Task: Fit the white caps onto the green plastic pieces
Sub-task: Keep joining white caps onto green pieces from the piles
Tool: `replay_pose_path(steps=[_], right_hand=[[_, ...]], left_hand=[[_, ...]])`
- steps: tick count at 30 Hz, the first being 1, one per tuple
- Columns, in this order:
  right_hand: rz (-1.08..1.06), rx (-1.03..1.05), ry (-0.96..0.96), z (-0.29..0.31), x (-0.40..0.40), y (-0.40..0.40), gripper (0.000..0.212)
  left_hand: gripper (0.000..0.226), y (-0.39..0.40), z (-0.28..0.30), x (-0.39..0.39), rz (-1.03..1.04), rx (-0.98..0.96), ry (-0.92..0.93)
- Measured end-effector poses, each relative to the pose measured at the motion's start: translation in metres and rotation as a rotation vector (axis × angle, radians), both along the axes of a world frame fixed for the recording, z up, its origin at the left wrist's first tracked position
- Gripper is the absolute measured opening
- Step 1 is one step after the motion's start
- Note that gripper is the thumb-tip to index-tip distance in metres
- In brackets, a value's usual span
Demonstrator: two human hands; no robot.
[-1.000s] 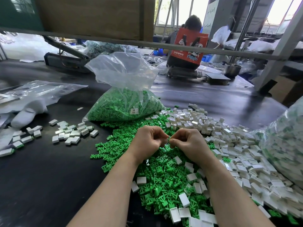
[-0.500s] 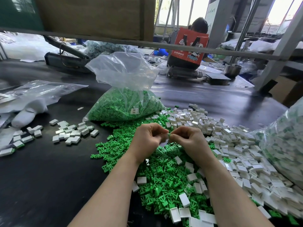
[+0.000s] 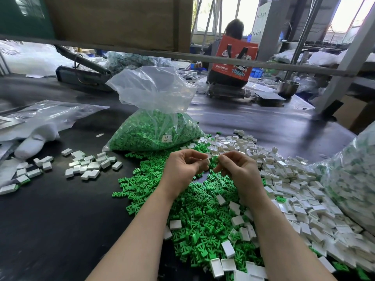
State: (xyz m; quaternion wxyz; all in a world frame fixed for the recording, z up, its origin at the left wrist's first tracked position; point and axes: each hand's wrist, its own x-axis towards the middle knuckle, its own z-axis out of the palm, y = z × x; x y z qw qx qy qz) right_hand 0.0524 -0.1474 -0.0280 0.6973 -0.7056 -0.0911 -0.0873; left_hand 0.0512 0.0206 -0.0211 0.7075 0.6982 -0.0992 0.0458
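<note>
Nearest, at six o'clock, loose green plastic pieces (image 3: 203, 226) were heaped on the black table (image 3: 50, 224), with loose white caps (image 3: 300, 191) banked from five round to two o'clock. Both forearms reached in over the heap. The left hand (image 3: 182, 169) was curled, fingertips pinching a white cap (image 3: 207, 160); the right hand (image 3: 237, 171) was curled too, pinching a green piece (image 3: 215, 158) just beside that cap, the two parts close but apart. Out at nine o'clock lay a cluster of capped pieces (image 3: 89, 165), and past them a white glove (image 3: 34, 142) under clear plastic sheeting (image 3: 50, 114). At twelve o'clock stood a clear bag of green pieces (image 3: 154, 128), mouth open. At three o'clock bulged another clear bag (image 3: 351, 179) against the frame edge. Further off sat a steel bowl (image 3: 288, 87) and an orange bag (image 3: 233, 57), with another person behind it. Overhead, a cardboard box (image 3: 121, 19) rested on a metal rail (image 3: 203, 57), bright windows beyond.
</note>
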Motion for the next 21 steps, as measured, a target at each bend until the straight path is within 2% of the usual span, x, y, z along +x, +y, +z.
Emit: replay_pose_path(steps=[5,10,21], right_hand=[[-0.011,0.073,0.012,0.0022,-0.0019,0.0004,0.009],[-0.008,0.041,-0.017,0.0022,-0.0010,0.0005,0.022],[-0.032,0.006,-0.073,0.0019,-0.0026,0.0036,0.012]], left_hand=[[0.013,-0.0013,-0.0002,-0.0001,-0.031,-0.088,0.051],[0.015,-0.0002,-0.0012,0.0012,-0.042,-0.120,0.051],[0.013,-0.0010,-0.0039,0.0020,-0.042,-0.139,0.048]])
